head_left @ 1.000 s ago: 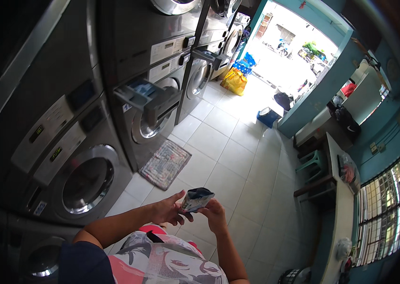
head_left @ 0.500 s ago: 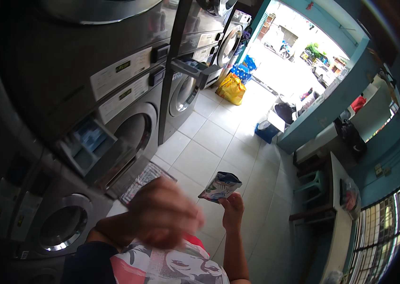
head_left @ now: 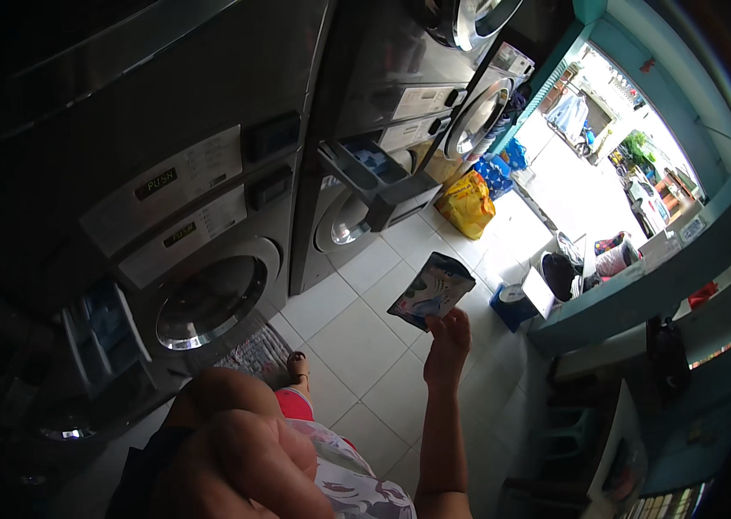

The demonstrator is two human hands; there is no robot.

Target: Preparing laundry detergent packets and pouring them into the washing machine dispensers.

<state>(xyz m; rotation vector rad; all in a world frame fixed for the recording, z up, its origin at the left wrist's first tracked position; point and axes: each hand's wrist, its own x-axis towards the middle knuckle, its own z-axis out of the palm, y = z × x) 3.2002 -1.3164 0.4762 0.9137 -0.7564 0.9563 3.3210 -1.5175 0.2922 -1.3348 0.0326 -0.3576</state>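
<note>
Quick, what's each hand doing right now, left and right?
Left hand: raised close to the camera, blurred; open or closed cannot be told, nothing visibly held.
Right hand: closed on a small detergent packet, held up.

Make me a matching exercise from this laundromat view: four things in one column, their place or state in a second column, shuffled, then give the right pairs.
Things:
1. detergent pouch
2. detergent drawer
3. yellow bag
4. floor mat

Places or states:
A. on the tiled floor below the nearest washer's round door
B. pulled open, sticking out of a washer's front
C. pinched at its lower edge by the right hand
D. standing on the floor by the far washers, beside blue bags

Pairs: 1-C, 2-B, 3-D, 4-A
</note>
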